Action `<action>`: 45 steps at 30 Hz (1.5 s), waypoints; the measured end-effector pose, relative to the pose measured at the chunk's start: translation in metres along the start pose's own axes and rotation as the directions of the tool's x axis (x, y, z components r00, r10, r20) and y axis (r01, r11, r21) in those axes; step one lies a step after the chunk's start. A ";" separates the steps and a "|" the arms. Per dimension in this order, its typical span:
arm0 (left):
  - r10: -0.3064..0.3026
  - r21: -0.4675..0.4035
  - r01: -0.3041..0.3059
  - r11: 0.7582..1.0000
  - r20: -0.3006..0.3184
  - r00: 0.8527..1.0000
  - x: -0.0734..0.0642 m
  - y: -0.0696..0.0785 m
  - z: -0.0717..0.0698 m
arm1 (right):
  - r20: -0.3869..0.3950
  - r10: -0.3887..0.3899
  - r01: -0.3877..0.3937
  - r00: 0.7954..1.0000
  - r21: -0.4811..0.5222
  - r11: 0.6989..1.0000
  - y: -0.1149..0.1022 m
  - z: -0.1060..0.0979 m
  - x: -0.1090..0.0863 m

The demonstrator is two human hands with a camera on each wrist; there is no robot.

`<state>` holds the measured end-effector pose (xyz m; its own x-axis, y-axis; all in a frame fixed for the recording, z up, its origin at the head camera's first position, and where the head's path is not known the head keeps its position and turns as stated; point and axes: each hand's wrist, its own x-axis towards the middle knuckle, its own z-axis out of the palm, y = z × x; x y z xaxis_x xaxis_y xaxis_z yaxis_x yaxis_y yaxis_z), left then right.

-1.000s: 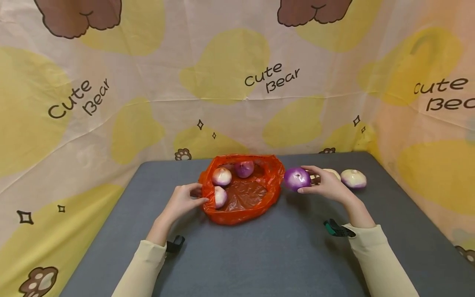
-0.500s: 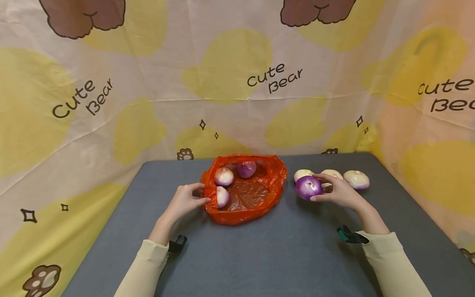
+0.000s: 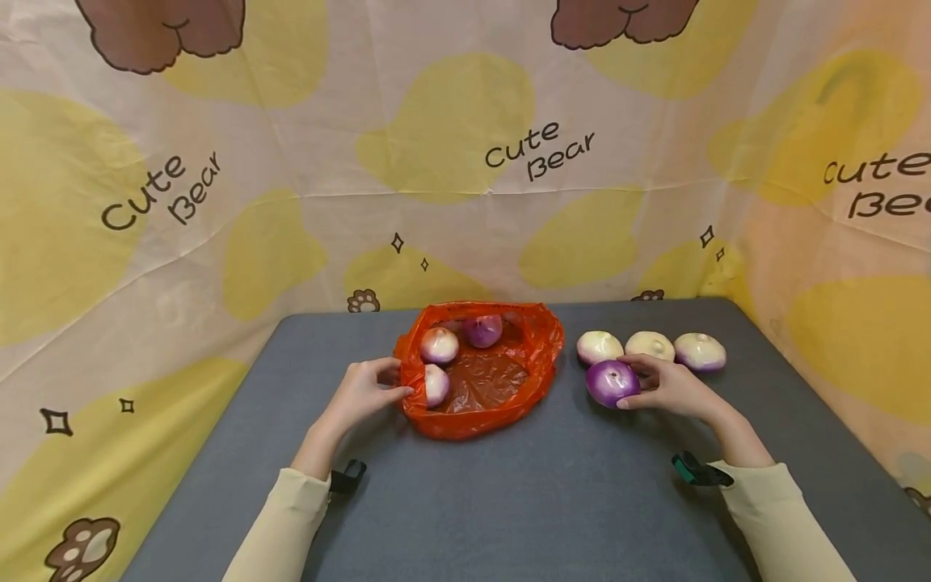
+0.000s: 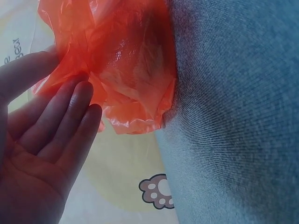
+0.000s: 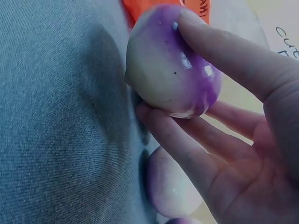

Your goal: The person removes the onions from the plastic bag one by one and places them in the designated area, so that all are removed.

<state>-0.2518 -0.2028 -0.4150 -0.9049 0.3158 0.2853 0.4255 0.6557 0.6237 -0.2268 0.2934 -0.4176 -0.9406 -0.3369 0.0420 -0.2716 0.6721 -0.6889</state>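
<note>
My left hand point(image 3: 367, 388) pinches the left rim of a red plastic bag point(image 3: 465, 424), with the thumb inside and fingers outside. The bag's mouth is wide open; two white-and-purple onions point(image 3: 440, 346) and a darker purple onion point(image 3: 482, 331) lie inside it. To the right of the bag, my right hand point(image 3: 672, 390) holds another purple onion point(image 3: 612, 383) between thumb and fingers. In the right wrist view this onion point(image 5: 173, 60) shows a pale green-white side and a glossy purple one, close over the tabletop. In the left wrist view, the thin plastic point(image 4: 135, 60) bunches at the fingertips.
Three pale onions stand in a row behind my right hand: the left one point(image 3: 600, 346), the middle one point(image 3: 650, 343) and the right one point(image 3: 701, 352). All rest on a grey table point(image 3: 480, 509), with a printed cloth point(image 3: 436, 121) hanging behind and at the sides.
My right hand has moved right and nearer to me with the purple onion, away from the bag and lower, uncovering the pale onions behind. The left hand keeps its hold on the bag.
</note>
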 end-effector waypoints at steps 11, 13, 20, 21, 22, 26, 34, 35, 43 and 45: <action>0.000 -0.005 0.000 1.000 -0.001 1.000 0.000 -0.001 0.002 | 0.040 -0.031 0.027 0.999 0.086 0.996 0.010 0.004 0.002; -0.005 -0.006 0.005 1.000 -0.001 1.000 0.000 -0.001 0.002 | 0.042 -0.030 0.027 0.999 0.088 0.996 0.010 0.004 0.002; -0.007 -0.012 0.006 1.000 -0.004 1.000 0.000 -0.002 0.003 | 0.059 -0.022 0.016 0.998 0.102 0.995 0.009 0.003 0.001; -0.007 -0.010 0.007 1.000 -0.004 1.000 0.000 -0.002 0.003 | 0.063 -0.021 0.015 0.998 0.107 0.994 0.009 0.002 0.000; -0.007 -0.008 0.007 1.000 -0.004 1.000 0.000 -0.002 0.003 | 0.068 -0.021 0.014 0.997 0.112 0.994 0.009 0.002 0.000; -0.013 -0.002 0.013 1.000 -0.003 1.000 -0.001 -0.002 0.002 | 0.082 -0.042 0.029 0.996 0.144 0.989 0.011 0.003 0.000; 0.007 -0.019 -0.007 1.000 -0.012 1.000 -0.001 0.000 0.001 | 0.111 -0.088 0.065 0.990 0.192 0.979 0.014 0.007 0.002; 0.008 -0.022 -0.009 1.000 -0.012 1.000 -0.001 0.000 0.001 | 0.109 -0.088 0.066 0.990 0.190 0.980 0.013 0.007 0.002; 0.010 -0.023 -0.011 1.000 -0.010 1.000 0.000 0.001 0.000 | 0.057 -0.096 0.087 0.994 0.150 0.985 0.011 0.010 0.005; 0.009 -0.022 -0.010 1.000 -0.008 1.000 0.000 0.001 0.001 | 0.054 -0.092 0.084 0.994 0.144 0.986 0.012 0.010 0.004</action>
<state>-0.2512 -0.2020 -0.4150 -0.9009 0.3164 0.2970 0.4338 0.6373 0.6369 -0.2322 0.2931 -0.4327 -0.8992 -0.4325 0.0663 -0.3170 0.5394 -0.7801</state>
